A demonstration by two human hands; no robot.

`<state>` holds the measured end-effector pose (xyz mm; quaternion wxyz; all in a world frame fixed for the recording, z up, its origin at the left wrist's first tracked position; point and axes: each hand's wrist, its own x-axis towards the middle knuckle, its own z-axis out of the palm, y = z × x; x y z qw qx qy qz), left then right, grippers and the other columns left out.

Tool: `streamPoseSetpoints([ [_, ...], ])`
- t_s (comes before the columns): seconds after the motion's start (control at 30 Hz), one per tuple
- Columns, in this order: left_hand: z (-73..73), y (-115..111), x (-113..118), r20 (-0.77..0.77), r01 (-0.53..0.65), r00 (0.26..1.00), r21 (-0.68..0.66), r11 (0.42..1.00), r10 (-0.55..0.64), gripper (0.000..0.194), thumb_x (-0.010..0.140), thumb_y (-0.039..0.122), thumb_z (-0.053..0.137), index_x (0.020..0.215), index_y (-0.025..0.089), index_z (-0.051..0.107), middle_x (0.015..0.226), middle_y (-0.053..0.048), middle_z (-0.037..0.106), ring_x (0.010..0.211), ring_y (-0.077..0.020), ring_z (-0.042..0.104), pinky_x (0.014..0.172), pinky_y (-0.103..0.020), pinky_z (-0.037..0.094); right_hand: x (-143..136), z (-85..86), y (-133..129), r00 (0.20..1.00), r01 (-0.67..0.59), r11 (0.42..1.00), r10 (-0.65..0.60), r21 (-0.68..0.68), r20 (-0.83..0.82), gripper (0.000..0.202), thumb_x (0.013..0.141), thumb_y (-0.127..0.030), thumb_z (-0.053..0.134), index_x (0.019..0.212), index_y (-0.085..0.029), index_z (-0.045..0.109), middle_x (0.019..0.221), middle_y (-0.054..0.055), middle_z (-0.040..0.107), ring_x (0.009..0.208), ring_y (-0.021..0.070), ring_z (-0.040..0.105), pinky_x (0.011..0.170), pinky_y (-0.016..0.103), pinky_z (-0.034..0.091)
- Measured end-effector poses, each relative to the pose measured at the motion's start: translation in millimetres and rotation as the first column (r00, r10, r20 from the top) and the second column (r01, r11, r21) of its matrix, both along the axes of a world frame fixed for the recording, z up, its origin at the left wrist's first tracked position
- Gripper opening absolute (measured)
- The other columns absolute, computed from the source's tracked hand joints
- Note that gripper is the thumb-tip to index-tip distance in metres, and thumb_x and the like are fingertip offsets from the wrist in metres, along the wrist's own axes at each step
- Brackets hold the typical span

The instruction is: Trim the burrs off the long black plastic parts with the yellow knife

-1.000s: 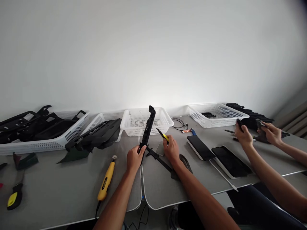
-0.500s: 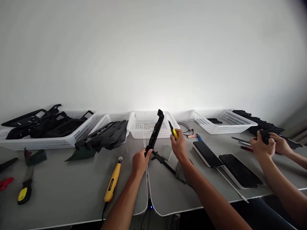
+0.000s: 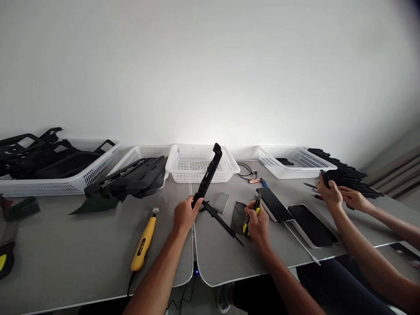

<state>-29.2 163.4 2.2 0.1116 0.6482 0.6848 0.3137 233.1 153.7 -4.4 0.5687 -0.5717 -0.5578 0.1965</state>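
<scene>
My left hand (image 3: 187,213) is closed round the lower end of a long black plastic part (image 3: 208,174), which tilts up to the right with its bent tip in front of a white basket. Low over the table at the right, my right hand (image 3: 258,223) grips a yellow and black utility knife (image 3: 251,217). Beside the knife lies a dark grey cloth-like piece (image 3: 238,217). Between my hands a black caliper (image 3: 220,219) lies on the table, with a small grey square block (image 3: 222,202) behind it.
White baskets (image 3: 175,162) line the wall, some with black parts (image 3: 131,177). A yellow corded tool (image 3: 144,240) lies left. Right are two dark-screened devices (image 3: 311,225) and a white cable (image 3: 303,243). A co-worker's hands (image 3: 331,194) hold a black part at far right.
My right hand has lowered the utility knife from in front of the basket to near the table, further right. My left hand still holds the black part. The camera view has shifted slightly right.
</scene>
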Motion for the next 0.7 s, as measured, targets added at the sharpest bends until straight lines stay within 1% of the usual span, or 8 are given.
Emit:
streamPoseSetpoints([
  [0.07,-0.7,-0.2,-0.2,0.004,0.006,1.0,0.006,1.0,-0.006,0.048,0.103,0.061,0.048,0.083,0.021,0.067,0.063,-0.004,0.063,0.064,-0.0235,0.063,0.058,-0.029,0.024,-12.0,8.1,27.4,0.998,-0.063,0.998,0.063,0.02,0.007,0.009,0.083,-0.032,0.048,0.083,-0.024,0.05,0.068,-0.002,0.054,0.062,0.0171,0.05,0.06,0.029,0.041],
  [0.13,-0.8,-1.1,-0.4,0.009,0.007,1.0,0.01,1.0,-0.007,0.049,0.104,0.061,0.047,0.083,0.021,0.067,0.063,-0.004,0.063,0.063,-0.0229,0.063,0.058,-0.029,0.024,-25.2,18.2,52.8,0.989,-0.146,0.988,0.146,0.041,0.022,0.01,0.085,-0.034,0.048,0.086,-0.024,0.051,0.073,0.0,0.06,0.068,0.0185,0.054,0.064,0.03,0.044],
  [0.2,-0.3,-2.6,-0.6,0.012,-0.002,1.0,0.006,1.0,0.002,0.049,0.104,0.06,0.047,0.084,0.021,0.068,0.063,-0.004,0.063,0.063,-0.0228,0.063,0.058,-0.029,0.024,-38.8,28.2,69.7,0.971,-0.239,0.969,0.237,0.068,0.038,0.013,0.087,-0.036,0.047,0.092,-0.024,0.052,0.08,0.002,0.063,0.073,0.0193,0.058,0.07,0.031,0.048],
  [0.3,0.9,-4.5,-0.6,0.016,-0.003,1.0,-0.007,1.0,0.004,0.049,0.104,0.06,0.047,0.087,0.02,0.07,0.066,-0.005,0.066,0.065,-0.0237,0.065,0.058,-0.028,0.025,-56.5,34.7,73.6,0.915,-0.403,0.913,0.401,0.067,0.044,0.027,0.098,-0.041,0.042,0.114,-0.023,0.055,0.087,0.002,0.066,0.072,0.0176,0.059,0.072,0.031,0.05],
  [0.37,1.2,-4.8,-0.2,0.017,-0.002,1.0,-0.003,1.0,0.002,0.048,0.104,0.059,0.048,0.091,0.02,0.072,0.067,-0.005,0.067,0.068,-0.0244,0.066,0.059,-0.028,0.026,-64.3,30.3,66.6,0.881,-0.47,0.883,0.469,0.005,0.056,0.036,0.103,-0.045,0.041,0.127,-0.024,0.055,0.085,0.0,0.065,0.067,0.0162,0.058,0.069,0.03,0.049],
  [0.47,0.9,-4.1,0.3,0.021,-0.002,1.0,0.006,1.0,0.002,0.045,0.104,0.057,0.049,0.093,0.02,0.073,0.068,-0.005,0.068,0.069,-0.0242,0.067,0.061,-0.028,0.027,-70.7,14.3,56.1,0.871,-0.484,0.871,0.488,-0.081,0.052,0.042,0.104,-0.051,0.044,0.134,-0.024,0.056,0.079,-0.003,0.063,0.065,0.0157,0.059,0.067,0.029,0.047],
  [0.57,0.5,-3.8,0.1,0.023,-0.008,1.0,0.01,1.0,0.007,0.046,0.104,0.058,0.049,0.091,0.02,0.072,0.067,-0.005,0.068,0.068,-0.0241,0.067,0.061,-0.028,0.027,-73.7,-1.3,52.8,0.885,-0.462,0.882,0.466,-0.089,0.022,0.048,0.101,-0.055,0.051,0.137,-0.023,0.051,0.079,-0.004,0.061,0.065,0.0158,0.057,0.064,0.029,0.046],
  [0.7,1.3,-5.1,0.2,0.045,0.001,0.999,0.017,1.0,-0.002,0.05,0.103,0.062,0.047,0.085,0.021,0.069,0.066,-0.005,0.068,0.066,-0.0238,0.066,0.06,-0.029,0.028,-71.3,-7.8,52.5,0.934,-0.351,0.935,0.353,-0.051,0.055,0.047,0.096,-0.059,0.059,0.125,-0.024,0.047,0.08,-0.005,0.058,0.064,0.0162,0.054,0.064,0.029,0.045],
])
